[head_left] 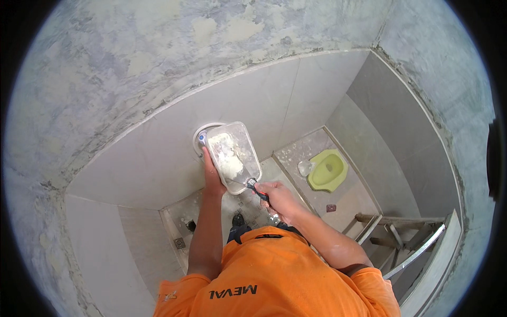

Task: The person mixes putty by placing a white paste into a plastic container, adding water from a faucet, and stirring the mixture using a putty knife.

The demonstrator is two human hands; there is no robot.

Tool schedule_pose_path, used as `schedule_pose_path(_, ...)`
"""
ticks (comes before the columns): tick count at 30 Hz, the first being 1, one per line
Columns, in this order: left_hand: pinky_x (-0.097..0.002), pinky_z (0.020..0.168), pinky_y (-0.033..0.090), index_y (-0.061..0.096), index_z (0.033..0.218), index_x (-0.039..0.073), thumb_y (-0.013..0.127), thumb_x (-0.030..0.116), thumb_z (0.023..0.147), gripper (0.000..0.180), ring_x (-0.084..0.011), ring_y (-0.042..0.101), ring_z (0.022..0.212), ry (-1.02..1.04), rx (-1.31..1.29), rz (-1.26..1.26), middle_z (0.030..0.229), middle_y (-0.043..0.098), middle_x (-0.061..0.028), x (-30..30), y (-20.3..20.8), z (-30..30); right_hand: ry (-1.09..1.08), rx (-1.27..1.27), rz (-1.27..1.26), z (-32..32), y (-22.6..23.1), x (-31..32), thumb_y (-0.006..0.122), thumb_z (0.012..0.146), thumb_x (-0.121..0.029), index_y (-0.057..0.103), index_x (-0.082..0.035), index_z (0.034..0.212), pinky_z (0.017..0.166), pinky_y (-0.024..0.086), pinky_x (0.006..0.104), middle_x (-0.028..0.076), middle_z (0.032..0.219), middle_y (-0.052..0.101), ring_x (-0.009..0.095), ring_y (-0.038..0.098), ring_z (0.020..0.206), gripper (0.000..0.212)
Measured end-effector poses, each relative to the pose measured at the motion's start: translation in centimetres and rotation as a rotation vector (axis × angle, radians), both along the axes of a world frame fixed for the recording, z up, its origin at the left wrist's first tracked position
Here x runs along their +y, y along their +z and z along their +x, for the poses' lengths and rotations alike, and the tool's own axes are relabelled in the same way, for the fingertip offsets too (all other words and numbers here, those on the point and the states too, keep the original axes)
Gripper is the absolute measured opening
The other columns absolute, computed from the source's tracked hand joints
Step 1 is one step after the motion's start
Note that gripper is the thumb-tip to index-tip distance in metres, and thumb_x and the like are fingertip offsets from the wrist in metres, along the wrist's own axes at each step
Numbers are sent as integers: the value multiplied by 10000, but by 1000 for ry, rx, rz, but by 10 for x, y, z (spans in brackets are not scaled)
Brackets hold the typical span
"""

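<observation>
Head view: gripping a black-handled tool [259,190] with the right hand [279,200], clasping a clear container [246,141] at its side with the left hand [213,178].
Partly filled with lumpy white paste [229,158]; held up in front of a grey wall [153,145].

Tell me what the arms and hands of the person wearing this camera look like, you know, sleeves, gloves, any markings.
The left hand and right hand both show no gloves, and no watch or band is visible at either wrist. The forearms are uncovered. The left sleeve and right sleeve are short and orange; the left one carries a small light mark.
</observation>
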State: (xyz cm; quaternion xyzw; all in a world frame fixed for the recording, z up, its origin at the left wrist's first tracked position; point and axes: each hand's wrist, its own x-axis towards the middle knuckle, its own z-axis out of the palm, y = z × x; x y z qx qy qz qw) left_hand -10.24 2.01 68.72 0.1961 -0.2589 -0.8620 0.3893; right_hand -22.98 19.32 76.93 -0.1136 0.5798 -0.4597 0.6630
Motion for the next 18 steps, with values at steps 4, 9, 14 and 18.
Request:
schedule_pose_path(4,-425,1010,513,435,1468,70,296,605,1052,692,-253,613,1184,2,-65,-55,1354,582,-116,15,-13,-5,-57,469,-126,1,-10,-11,588,998,-233,696,-18,1021,499,407,279,43,645,575,123,515,520,242)
schedule_pose_path(9,-444,986,530,445,1460,63,340,587,1050,673,-267,632,1144,-11,37,70,1325,600,-132,10,-30,13,105,1344,-464,-2,44,3,656,927,-181,711,-61,1135,616,497,392,142,783,668,309,632,662,247)
schedule_pose_path(14,-465,979,534,464,1441,34,368,571,1049,672,-295,640,1125,-29,137,171,1314,605,-160,7,-27,13,299,1575,-475,0,49,15,690,887,-157,711,-84,1162,635,513,443,169,819,678,375,653,726,286)
schedule_pose_path(18,-456,977,535,465,1441,35,367,585,1045,685,-286,639,1129,5,63,144,1327,597,-153,8,-26,10,329,1517,-538,-17,63,10,690,879,-148,694,-109,1206,604,506,440,136,776,621,352,635,669,330)
